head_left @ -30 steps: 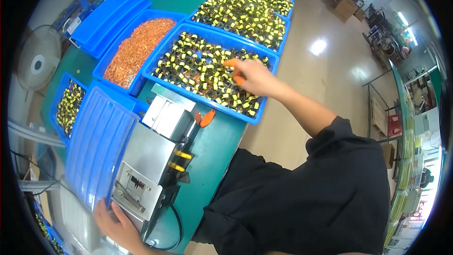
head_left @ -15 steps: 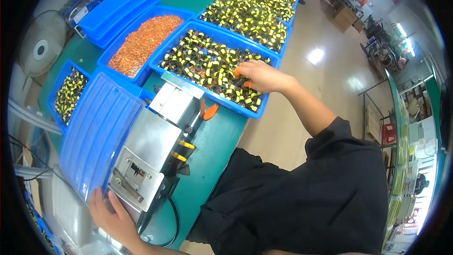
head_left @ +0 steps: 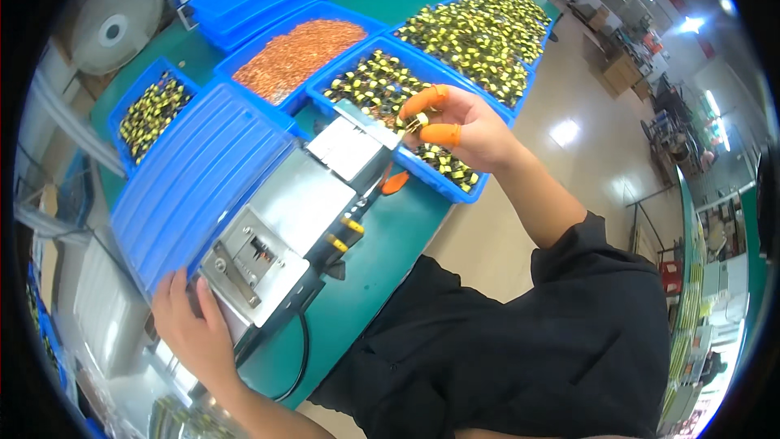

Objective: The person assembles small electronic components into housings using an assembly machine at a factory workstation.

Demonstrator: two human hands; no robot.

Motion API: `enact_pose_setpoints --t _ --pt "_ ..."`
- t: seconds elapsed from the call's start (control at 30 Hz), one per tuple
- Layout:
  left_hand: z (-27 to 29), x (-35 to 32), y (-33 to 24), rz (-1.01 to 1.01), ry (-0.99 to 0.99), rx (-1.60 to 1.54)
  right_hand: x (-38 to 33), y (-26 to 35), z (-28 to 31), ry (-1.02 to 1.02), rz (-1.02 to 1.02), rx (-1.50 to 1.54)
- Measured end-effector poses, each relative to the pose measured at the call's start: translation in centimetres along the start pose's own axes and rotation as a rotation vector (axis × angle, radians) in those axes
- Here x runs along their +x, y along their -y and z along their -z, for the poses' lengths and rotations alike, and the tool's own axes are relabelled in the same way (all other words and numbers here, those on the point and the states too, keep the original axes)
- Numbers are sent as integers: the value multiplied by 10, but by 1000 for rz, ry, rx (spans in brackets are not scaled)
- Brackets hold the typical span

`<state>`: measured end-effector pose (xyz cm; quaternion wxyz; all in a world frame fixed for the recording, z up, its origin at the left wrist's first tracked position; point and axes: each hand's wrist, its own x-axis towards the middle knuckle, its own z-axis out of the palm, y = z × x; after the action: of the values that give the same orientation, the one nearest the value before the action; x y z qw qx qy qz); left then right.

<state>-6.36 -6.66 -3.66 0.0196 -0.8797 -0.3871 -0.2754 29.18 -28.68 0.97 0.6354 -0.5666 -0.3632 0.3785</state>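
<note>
My right hand [head_left: 457, 128], with orange finger cots on the thumb and two fingers, pinches a small yellow-and-black component [head_left: 419, 121] just above the far end of a grey metal machine [head_left: 286, 226]. Behind it lies a blue tray of the same components [head_left: 382, 85]. My left hand [head_left: 192, 330] rests against the near end of the machine, fingers wrapped on its edge. The machine has yellow knobs on its side and a black cable running out below.
A tray of orange-brown parts [head_left: 302, 46], another full tray of yellow-black components [head_left: 479, 32], a smaller one [head_left: 150, 104] at the left, an upturned ribbed blue tray [head_left: 191, 179] and a fan [head_left: 112, 30] stand on the green table [head_left: 390, 228]. Shelves stand at the right.
My right hand has lifted out of the component tray and come toward the machine's far end with a component pinched in it. My left hand stays at the machine's near end.
</note>
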Motion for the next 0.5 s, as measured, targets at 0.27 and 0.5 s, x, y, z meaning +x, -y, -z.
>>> enact_pose_setpoints --t 0.27,0.5 --pt "-3 5 -9 -8 -68 -70 26 -7 -87 379 -33 87" --pt "-1 0 -7 5 -98 -107 84 -8 -110 492 -159 553"
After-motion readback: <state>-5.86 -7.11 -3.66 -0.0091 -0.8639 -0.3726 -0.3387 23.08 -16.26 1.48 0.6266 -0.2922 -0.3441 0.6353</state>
